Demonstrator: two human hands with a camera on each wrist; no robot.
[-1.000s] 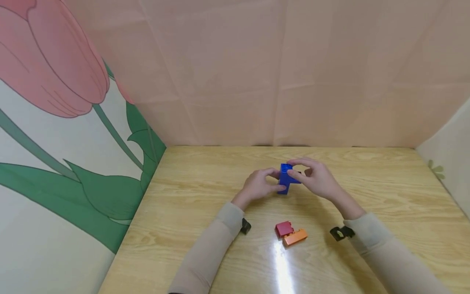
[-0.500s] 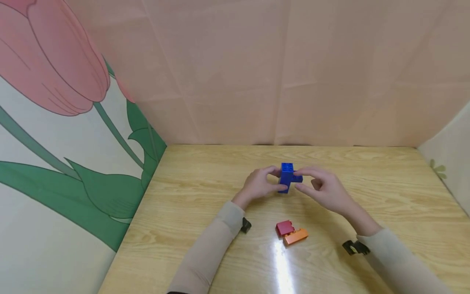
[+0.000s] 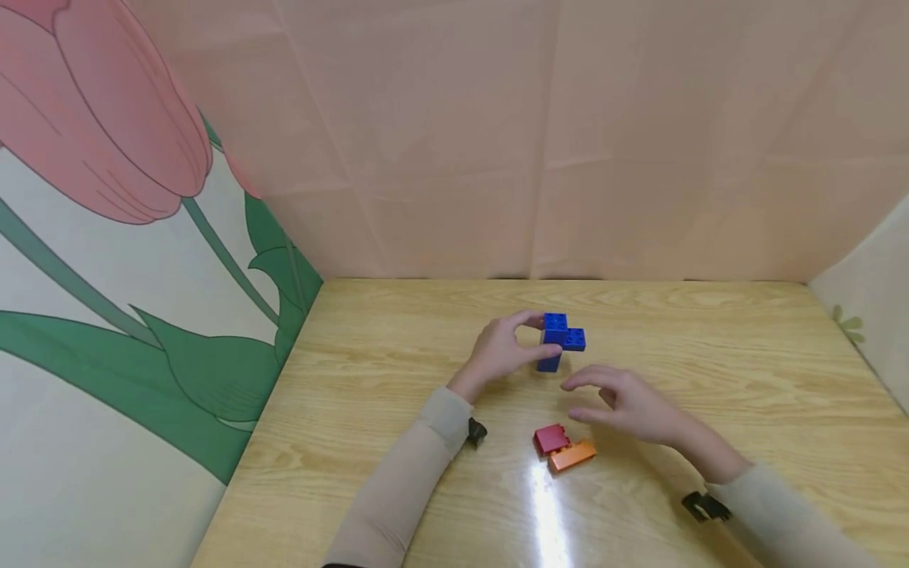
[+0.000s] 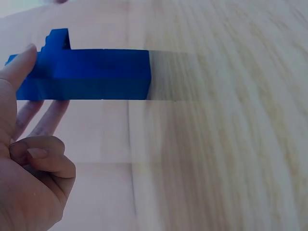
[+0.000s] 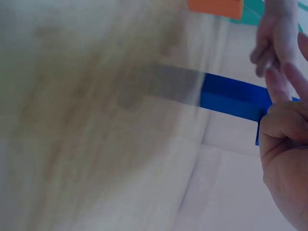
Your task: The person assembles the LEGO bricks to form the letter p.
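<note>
An upright column of blue toy building bricks [image 3: 554, 334] stands on the table, with a small blue brick [image 3: 576, 339] jutting from its right side. My left hand [image 3: 497, 352] grips the column's upper part, thumb across the near side and fingers behind. In the left wrist view the column [image 4: 106, 74] shows lying sideways, its lower end at the wood. My right hand [image 3: 635, 406] is off the bricks with fingers spread and bent, holding nothing. It hovers just behind and right of a red brick [image 3: 550, 440] and an orange brick [image 3: 572, 456], which lie side by side.
The wooden table [image 3: 398, 331] backs onto a pink cloth wall [image 3: 440, 158]. A tulip-print panel [image 3: 92, 276] borders the left side and a pale panel [image 3: 880, 284] the right. Light glares on the table [image 3: 547, 513] in front of the loose bricks.
My right hand has let go of the blue bricks and drawn back toward me, close to the red and orange ones. My left thumb sits higher on the column, which has stayed in place.
</note>
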